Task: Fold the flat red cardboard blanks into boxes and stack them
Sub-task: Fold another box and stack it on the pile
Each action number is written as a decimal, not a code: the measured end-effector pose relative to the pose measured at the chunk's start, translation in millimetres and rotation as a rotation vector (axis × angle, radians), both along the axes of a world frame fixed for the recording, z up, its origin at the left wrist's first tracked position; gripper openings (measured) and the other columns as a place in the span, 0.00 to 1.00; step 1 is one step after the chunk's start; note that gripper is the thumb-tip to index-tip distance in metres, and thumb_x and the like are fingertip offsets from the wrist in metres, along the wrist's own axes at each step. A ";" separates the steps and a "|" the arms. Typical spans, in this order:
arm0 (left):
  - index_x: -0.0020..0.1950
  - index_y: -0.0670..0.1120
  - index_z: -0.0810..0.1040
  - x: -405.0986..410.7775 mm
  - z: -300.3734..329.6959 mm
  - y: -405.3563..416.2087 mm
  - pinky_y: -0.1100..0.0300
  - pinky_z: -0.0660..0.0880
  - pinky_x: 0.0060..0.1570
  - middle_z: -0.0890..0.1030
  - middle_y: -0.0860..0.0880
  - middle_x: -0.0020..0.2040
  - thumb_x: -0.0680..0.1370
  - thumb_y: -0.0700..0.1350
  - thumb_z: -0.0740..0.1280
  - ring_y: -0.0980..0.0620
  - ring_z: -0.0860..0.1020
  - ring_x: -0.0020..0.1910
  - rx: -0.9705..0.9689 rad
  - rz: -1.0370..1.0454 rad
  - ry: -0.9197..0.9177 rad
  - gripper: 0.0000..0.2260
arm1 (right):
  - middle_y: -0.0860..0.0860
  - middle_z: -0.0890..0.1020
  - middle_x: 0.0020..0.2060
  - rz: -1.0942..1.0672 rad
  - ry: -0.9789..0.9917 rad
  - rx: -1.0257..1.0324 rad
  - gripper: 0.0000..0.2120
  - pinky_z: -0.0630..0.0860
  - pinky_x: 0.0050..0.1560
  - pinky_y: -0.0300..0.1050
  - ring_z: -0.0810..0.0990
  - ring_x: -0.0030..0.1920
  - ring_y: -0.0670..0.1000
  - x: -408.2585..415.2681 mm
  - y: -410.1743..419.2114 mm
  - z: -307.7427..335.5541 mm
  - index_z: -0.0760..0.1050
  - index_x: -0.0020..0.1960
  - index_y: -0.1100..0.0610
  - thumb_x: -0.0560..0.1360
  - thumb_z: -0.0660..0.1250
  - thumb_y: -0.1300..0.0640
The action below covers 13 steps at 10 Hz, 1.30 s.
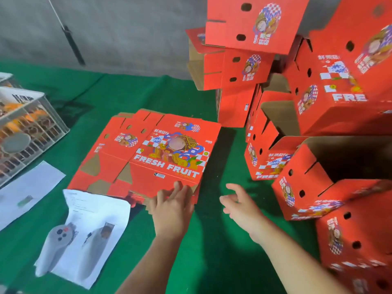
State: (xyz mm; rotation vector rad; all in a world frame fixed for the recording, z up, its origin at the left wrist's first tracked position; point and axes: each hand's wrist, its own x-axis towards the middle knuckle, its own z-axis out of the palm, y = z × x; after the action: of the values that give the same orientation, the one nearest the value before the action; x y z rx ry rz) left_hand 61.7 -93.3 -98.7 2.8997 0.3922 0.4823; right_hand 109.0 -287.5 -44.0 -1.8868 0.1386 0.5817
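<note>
A pile of flat red cardboard blanks (pixel 148 153) printed "FRESH FRUIT" lies on the green cloth in the middle. My left hand (pixel 171 206) reaches its straight fingers onto the near right corner of the top blank, touching its edge. My right hand (pixel 241 206) hovers just right of the pile, fingers relaxed and spread, holding nothing. To the right, several folded red boxes (pixel 331 98) are heaped in a loose stack. One open box (pixel 314 179) lies on its side, its mouth facing up and to the right.
White paper sheets (pixel 91 236) with two grey controllers (pixel 57 245) on them lie at the near left. A wire crate (pixel 27 132) with orange items stands at the far left. A grey wall backs the green cloth (pixel 212 262).
</note>
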 end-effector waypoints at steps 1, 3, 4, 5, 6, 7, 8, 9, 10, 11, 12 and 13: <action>0.53 0.57 0.83 1.4 16.0 -28.5 0.49 0.70 0.47 0.84 0.60 0.60 0.76 0.53 0.70 0.45 0.75 0.47 0.012 -0.090 -0.210 0.07 | 0.50 0.80 0.62 -0.098 0.160 0.177 0.23 0.79 0.60 0.50 0.85 0.54 0.54 0.5 5.0 4.3 0.66 0.74 0.45 0.82 0.65 0.44; 0.64 0.58 0.81 -15.4 39.2 -73.3 0.49 0.75 0.45 0.82 0.60 0.66 0.79 0.57 0.66 0.47 0.77 0.49 -0.155 -0.317 -0.208 0.14 | 0.54 0.87 0.55 -0.301 0.132 0.545 0.10 0.79 0.43 0.45 0.86 0.49 0.52 6.0 1.6 20.5 0.78 0.64 0.52 0.84 0.64 0.58; 0.70 0.58 0.79 -22.2 47.8 -58.8 0.52 0.73 0.60 0.76 0.62 0.72 0.78 0.68 0.66 0.52 0.74 0.58 -0.360 -0.385 -0.097 0.24 | 0.53 0.87 0.54 -0.299 0.082 0.558 0.12 0.81 0.51 0.53 0.87 0.51 0.54 5.8 -7.9 23.9 0.79 0.64 0.52 0.83 0.65 0.61; 0.72 0.60 0.77 -28.4 51.4 -28.1 0.58 0.61 0.69 0.68 0.61 0.78 0.77 0.75 0.59 0.54 0.68 0.69 -0.463 -0.291 -0.117 0.30 | 0.55 0.87 0.56 -0.345 0.047 0.563 0.13 0.77 0.61 0.60 0.84 0.55 0.57 6.6 -17.7 25.0 0.79 0.65 0.52 0.83 0.63 0.63; 0.77 0.53 0.72 -24.9 52.0 10.6 0.51 0.56 0.76 0.64 0.48 0.82 0.74 0.72 0.56 0.46 0.61 0.81 -0.548 0.119 -0.083 0.37 | 0.52 0.87 0.54 -0.342 0.038 0.521 0.13 0.78 0.54 0.55 0.85 0.50 0.54 6.5 -37.2 32.3 0.80 0.62 0.48 0.84 0.63 0.62; 0.83 0.48 0.62 -15.9 52.2 40.6 0.45 0.51 0.79 0.57 0.41 0.84 0.72 0.68 0.54 0.41 0.54 0.83 -0.749 0.351 0.056 0.42 | 0.52 0.87 0.55 -0.309 0.045 0.504 0.14 0.79 0.51 0.53 0.85 0.54 0.57 5.3 -67.2 39.8 0.80 0.64 0.48 0.84 0.64 0.60; 0.85 0.45 0.55 -9.6 49.7 56.2 0.43 0.56 0.80 0.60 0.41 0.83 0.75 0.68 0.56 0.42 0.59 0.82 -0.937 0.305 0.061 0.44 | 0.51 0.87 0.55 -0.270 0.050 0.498 0.13 0.81 0.45 0.52 0.87 0.49 0.54 3.2 -97.3 44.8 0.81 0.62 0.46 0.83 0.65 0.58; 0.84 0.44 0.58 -3.5 42.7 58.8 0.44 0.64 0.75 0.67 0.40 0.80 0.80 0.65 0.59 0.41 0.68 0.76 -1.145 0.331 0.084 0.39 | 0.52 0.87 0.57 -0.219 0.052 0.491 0.14 0.82 0.48 0.54 0.87 0.50 0.54 -1.7 -123.8 42.5 0.81 0.64 0.46 0.82 0.65 0.58; 0.81 0.46 0.64 1.4 36.2 49.6 0.40 0.66 0.73 0.70 0.39 0.77 0.83 0.65 0.58 0.38 0.70 0.73 -1.183 0.405 0.140 0.33 | 0.53 0.85 0.60 -0.172 0.045 0.451 0.16 0.79 0.56 0.58 0.85 0.57 0.58 -5.4 -140.9 38.4 0.78 0.68 0.47 0.83 0.64 0.58; 0.79 0.49 0.69 -1.6 33.4 41.7 0.40 0.68 0.72 0.69 0.39 0.76 0.81 0.66 0.59 0.36 0.70 0.72 -1.198 0.469 0.153 0.32 | 0.53 0.85 0.61 -0.146 0.026 0.451 0.17 0.79 0.55 0.56 0.85 0.58 0.57 -5.7 -153.3 38.4 0.76 0.70 0.49 0.82 0.63 0.59; 0.73 0.47 0.75 -5.3 34.0 31.1 0.52 0.77 0.52 0.79 0.47 0.65 0.83 0.63 0.62 0.49 0.79 0.53 -1.412 0.432 0.114 0.26 | 0.54 0.84 0.63 -0.138 -0.013 0.402 0.18 0.78 0.59 0.58 0.83 0.61 0.58 -4.3 -161.9 36.1 0.75 0.71 0.49 0.83 0.62 0.61; 0.73 0.46 0.75 -6.3 33.6 24.1 0.50 0.78 0.58 0.79 0.45 0.68 0.83 0.61 0.64 0.45 0.79 0.59 -1.380 0.473 0.093 0.25 | 0.50 0.85 0.60 -0.142 -0.008 0.339 0.17 0.72 0.68 0.65 0.81 0.64 0.60 -2.3 -163.6 32.6 0.75 0.69 0.43 0.84 0.62 0.58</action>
State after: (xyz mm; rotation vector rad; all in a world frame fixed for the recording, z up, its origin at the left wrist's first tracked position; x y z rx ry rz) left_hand 55.4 -69.2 -65.2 1.4801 0.9452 0.0347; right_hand 106.8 -451.1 -11.4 -1.5365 0.1570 0.4684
